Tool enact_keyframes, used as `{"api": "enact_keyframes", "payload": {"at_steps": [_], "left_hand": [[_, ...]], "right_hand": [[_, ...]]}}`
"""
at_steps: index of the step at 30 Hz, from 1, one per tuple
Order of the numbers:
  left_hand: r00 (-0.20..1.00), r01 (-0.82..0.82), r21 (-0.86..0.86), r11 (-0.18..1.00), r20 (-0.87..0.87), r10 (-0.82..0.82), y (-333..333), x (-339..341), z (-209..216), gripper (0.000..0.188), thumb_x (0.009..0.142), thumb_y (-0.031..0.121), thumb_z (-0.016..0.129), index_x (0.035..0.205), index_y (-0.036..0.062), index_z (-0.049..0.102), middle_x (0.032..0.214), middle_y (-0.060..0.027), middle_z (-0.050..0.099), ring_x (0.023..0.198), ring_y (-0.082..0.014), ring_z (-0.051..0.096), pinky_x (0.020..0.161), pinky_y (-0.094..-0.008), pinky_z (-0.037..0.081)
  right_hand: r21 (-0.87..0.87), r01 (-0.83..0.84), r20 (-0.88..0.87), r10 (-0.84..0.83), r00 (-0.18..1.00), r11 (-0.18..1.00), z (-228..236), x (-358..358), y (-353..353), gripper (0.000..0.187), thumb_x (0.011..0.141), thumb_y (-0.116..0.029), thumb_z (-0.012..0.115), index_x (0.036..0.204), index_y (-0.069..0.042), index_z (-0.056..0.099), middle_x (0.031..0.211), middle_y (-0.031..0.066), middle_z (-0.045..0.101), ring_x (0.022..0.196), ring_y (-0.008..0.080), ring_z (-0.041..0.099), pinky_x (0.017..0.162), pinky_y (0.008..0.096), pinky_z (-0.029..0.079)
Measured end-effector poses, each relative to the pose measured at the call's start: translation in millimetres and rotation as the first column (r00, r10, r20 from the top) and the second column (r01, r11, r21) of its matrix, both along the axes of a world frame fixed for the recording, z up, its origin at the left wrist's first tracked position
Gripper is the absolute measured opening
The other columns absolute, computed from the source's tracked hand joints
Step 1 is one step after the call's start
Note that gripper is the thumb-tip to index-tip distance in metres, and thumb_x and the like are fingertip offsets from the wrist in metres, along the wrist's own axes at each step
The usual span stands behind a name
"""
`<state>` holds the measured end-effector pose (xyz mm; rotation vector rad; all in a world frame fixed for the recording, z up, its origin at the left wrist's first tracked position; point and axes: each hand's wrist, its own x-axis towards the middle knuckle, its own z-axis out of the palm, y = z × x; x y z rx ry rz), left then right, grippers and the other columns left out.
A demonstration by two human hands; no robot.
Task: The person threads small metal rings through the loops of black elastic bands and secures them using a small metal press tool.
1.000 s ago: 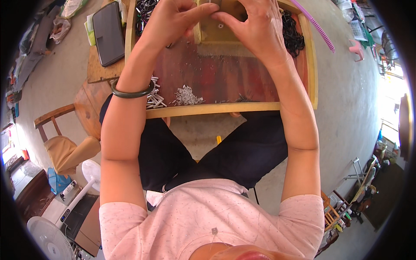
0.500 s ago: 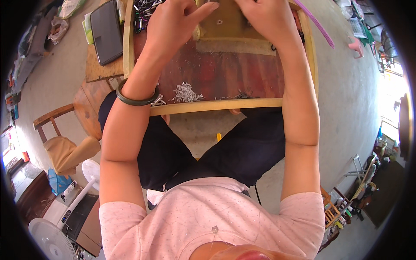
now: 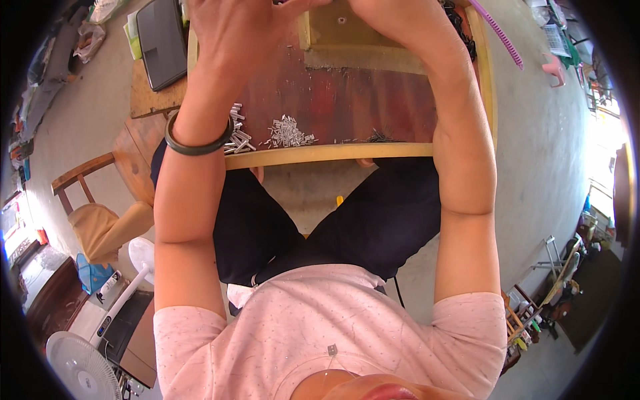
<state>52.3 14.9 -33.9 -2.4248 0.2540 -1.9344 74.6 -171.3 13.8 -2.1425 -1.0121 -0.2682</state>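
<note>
My left hand [image 3: 247, 30], with a dark bangle on its wrist, reaches over the far left part of a wooden-rimmed red work tray [image 3: 333, 100]. Its thumb points right, and the other fingers run past the upper edge of the view. My right hand [image 3: 393, 19] is over the far right part, its fingers likewise cut off. Between the hands lies a yellowish board [image 3: 357, 30] with a small round fitting. Whatever the fingers may hold is out of sight. Small silvery metal pins [image 3: 288, 132] lie heaped at the tray's near edge, beside larger silvery pieces [image 3: 239, 139].
Thin dark pieces [image 3: 381, 137] lie near the front rim. Dark items [image 3: 463, 30] fill the tray's right side, near a purple coiled cord [image 3: 500, 33]. A black tablet-like slab [image 3: 162, 47] rests at left. A wooden chair [image 3: 90, 177] and white fan [image 3: 83, 373] stand lower left.
My left hand has moved slightly left and farther away, baring more of the larger silvery pieces. My right hand has shifted a little left. The whole view has shifted slightly.
</note>
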Motion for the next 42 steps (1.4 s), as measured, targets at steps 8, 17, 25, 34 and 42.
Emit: {"api": "enact_keyframes", "payload": {"at_steps": [8, 17, 25, 34, 42], "left_hand": [[0.81, 0.07, -0.142, 0.987, -0.569, -0.139, -2.2, -32.4, 27.5, 0.055, 0.06, 0.036, 0.093, 0.095, 0.0074, 0.061, 0.091, -0.0081, 0.062, 0.094, -0.0307, 0.06, 0.09, -0.0426, 0.043], [0.843, 0.095, -0.116, 0.989, -0.519, -0.142, -5.1, -28.1, 24.1, 0.055, 0.059, 0.038, 0.093, 0.092, 0.0079, 0.061, 0.09, -0.0071, 0.063, 0.094, -0.0296, 0.06, 0.09, -0.0415, 0.043], [0.843, 0.067, -0.119, 0.991, -0.525, -0.12, -2.1, -25.9, 22.6, 0.057, 0.058, 0.04, 0.094, 0.093, 0.0084, 0.062, 0.09, -0.0071, 0.064, 0.094, -0.0291, 0.061, 0.089, -0.0409, 0.042], [0.84, 0.031, -0.11, 0.993, -0.536, -0.085, -4.1, -24.1, 21.0, 0.058, 0.058, 0.044, 0.093, 0.093, 0.0089, 0.062, 0.09, -0.0072, 0.064, 0.095, -0.0284, 0.061, 0.09, -0.0402, 0.042], [0.808, 0.073, -0.197, 0.978, -0.563, -0.174, -6.6, -29.5, 27.4, 0.055, 0.062, 0.04, 0.092, 0.095, 0.0067, 0.062, 0.094, -0.0094, 0.065, 0.097, -0.031, 0.061, 0.092, -0.0413, 0.042]], "right_hand": [[0.03, -0.04, 0.087, 0.037, 0.996, 0.999, -5.2, -1.6, -3.1, 0.04, 0.089, -0.003, 0.059, 0.128, 0.0, 0.067, 0.118, 0.0242, 0.071, 0.11, 0.0406, 0.068, 0.096, 0.0435, 0.053], [0.002, -0.023, 0.081, 0.023, 0.996, 1.0, -10.5, 4.9, -4.4, 0.04, 0.09, -0.003, 0.058, 0.128, 0.001, 0.066, 0.119, 0.0242, 0.07, 0.11, 0.0406, 0.068, 0.097, 0.0436, 0.052], [0.011, -0.043, 0.071, 0.042, 0.997, 0.999, -13.8, 9.4, -2.7, 0.041, 0.089, -0.002, 0.058, 0.129, 0.003, 0.066, 0.122, 0.024, 0.07, 0.113, 0.0391, 0.067, 0.1, 0.0424, 0.051], [0.015, -0.062, 0.034, 0.061, 0.998, 0.998, -8.3, 7.1, -2.2, 0.042, 0.088, -0.001, 0.057, 0.13, 0.003, 0.065, 0.121, 0.0236, 0.07, 0.112, 0.0385, 0.068, 0.101, 0.042, 0.051], [0.213, 0.053, 0.102, -0.077, 0.992, 0.976, -15.4, -4.5, -2.5, 0.035, 0.089, 0.003, 0.062, 0.123, 0.001, 0.068, 0.109, 0.0178, 0.072, 0.095, 0.0286, 0.071, 0.089, 0.0371, 0.055]]}}
